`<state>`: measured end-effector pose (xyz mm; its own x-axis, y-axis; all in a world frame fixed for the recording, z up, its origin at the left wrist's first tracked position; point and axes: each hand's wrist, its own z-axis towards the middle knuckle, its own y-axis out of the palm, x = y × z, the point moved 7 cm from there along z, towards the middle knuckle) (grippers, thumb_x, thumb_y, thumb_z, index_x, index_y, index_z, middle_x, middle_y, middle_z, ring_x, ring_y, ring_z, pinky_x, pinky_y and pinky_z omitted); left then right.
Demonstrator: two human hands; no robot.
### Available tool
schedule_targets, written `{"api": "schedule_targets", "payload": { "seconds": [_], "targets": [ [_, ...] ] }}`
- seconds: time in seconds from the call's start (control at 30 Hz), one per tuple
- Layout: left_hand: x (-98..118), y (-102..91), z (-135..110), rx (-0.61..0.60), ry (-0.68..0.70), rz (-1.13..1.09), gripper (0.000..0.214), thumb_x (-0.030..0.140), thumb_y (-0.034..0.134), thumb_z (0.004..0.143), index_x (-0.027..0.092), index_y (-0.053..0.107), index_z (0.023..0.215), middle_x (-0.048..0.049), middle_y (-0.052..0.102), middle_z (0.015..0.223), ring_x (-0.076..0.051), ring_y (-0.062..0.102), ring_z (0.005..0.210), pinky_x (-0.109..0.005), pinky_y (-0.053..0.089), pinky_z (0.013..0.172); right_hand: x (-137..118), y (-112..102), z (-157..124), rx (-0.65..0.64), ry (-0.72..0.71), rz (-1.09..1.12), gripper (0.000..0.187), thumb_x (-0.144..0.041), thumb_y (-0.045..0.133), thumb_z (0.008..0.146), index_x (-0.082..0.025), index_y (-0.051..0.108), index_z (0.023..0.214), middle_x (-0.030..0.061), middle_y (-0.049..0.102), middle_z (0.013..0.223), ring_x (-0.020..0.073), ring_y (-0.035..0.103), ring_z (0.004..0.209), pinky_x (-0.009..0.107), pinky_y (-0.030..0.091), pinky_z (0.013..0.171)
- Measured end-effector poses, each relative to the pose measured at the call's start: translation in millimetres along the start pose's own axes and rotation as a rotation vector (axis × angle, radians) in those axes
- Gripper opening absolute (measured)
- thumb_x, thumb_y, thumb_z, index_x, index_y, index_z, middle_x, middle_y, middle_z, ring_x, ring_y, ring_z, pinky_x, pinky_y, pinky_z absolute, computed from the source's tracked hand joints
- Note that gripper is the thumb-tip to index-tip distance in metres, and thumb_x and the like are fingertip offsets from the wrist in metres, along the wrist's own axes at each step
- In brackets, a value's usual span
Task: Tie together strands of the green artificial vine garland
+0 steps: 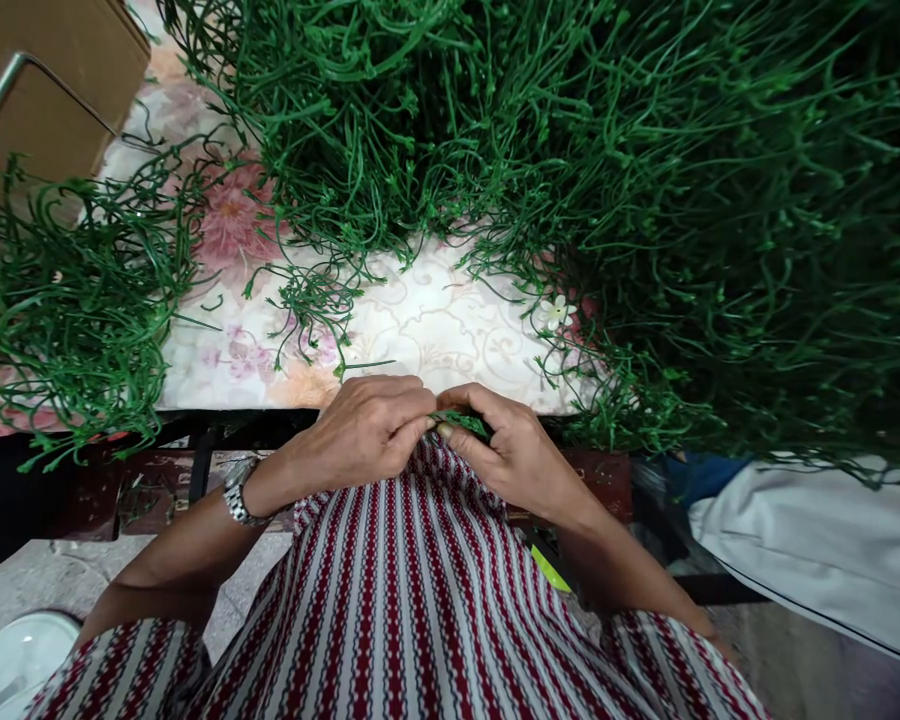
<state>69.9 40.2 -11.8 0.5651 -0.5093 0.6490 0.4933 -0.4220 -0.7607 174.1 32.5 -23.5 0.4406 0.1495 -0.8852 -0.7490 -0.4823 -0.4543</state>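
Observation:
Both my hands meet at the table's front edge, just above my lap. My left hand, with a metal watch on its wrist, is closed in a pinch at the fingertips. Facing it, my right hand pinches a small green plastic stem between thumb and forefinger. Most of that stem is hidden by my fingers. Beyond the hands, a few loose green stems lie on the floral tablecloth. One thin straight piece rests close to my left knuckles.
A large heap of green plastic stems covers the back and right of the table. A smaller pile sits at the left, near a cardboard box and a bent metal rod. A white round lid is low at left.

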Motion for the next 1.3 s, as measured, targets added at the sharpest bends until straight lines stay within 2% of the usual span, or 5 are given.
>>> {"api": "schedule_targets", "payload": {
  "seconds": [0.27,0.43,0.63,0.87,1.3],
  "targets": [
    [14,6.3,-2,-0.119,0.162,0.068,0.019,0.007,0.038,0.073,0.017,0.047,0.060,0.0008,0.048,0.057,-0.012,0.041,0.054,-0.026,0.031,0.053,-6,12,-6,-0.207,-0.190,-0.238,0.012,-0.015,0.043,0.082,-0.014,0.053,0.076,0.0039,0.056,0.072,0.0125,0.050,0.067,0.026,0.040,0.061],
    [36,0.9,-6,-0.357,0.394,-0.256,0.024,0.007,0.039,0.074,0.018,0.041,0.053,0.0014,0.047,0.051,-0.011,0.045,0.052,-0.027,0.034,0.054,-28,17,-10,-0.429,-0.543,0.099,0.026,-0.017,0.039,0.085,-0.018,0.053,0.063,-0.0001,0.053,0.061,0.0101,0.048,0.062,0.023,0.042,0.063],
    [43,1.4,-8,-0.416,0.483,-0.317,0.027,0.006,0.037,0.074,0.019,0.040,0.051,0.0000,0.050,0.050,-0.011,0.048,0.051,-0.026,0.037,0.054,-34,20,-14,-0.575,-0.629,0.326,0.030,-0.031,0.040,0.089,-0.018,0.056,0.067,0.0020,0.058,0.061,0.0095,0.053,0.062,0.022,0.043,0.063],
    [39,19.7,2,-0.281,0.429,0.262,0.010,0.012,0.045,0.076,0.017,0.055,0.075,-0.0016,0.060,0.066,-0.014,0.048,0.051,-0.030,0.030,0.047,6,-7,-10,-0.350,-0.237,-0.068,0.014,-0.023,0.048,0.085,-0.017,0.056,0.076,0.0028,0.057,0.070,0.0116,0.052,0.065,0.023,0.039,0.060],
    [37,38.8,10,-0.197,0.513,0.323,0.023,0.005,0.042,0.081,0.014,0.059,0.069,-0.0039,0.056,0.057,-0.015,0.055,0.056,-0.030,0.023,0.045,29,-11,-10,-0.150,0.036,-0.165,0.011,-0.026,0.048,0.084,-0.018,0.054,0.079,0.0002,0.058,0.065,0.0113,0.053,0.058,0.021,0.040,0.054]
  ]
}}
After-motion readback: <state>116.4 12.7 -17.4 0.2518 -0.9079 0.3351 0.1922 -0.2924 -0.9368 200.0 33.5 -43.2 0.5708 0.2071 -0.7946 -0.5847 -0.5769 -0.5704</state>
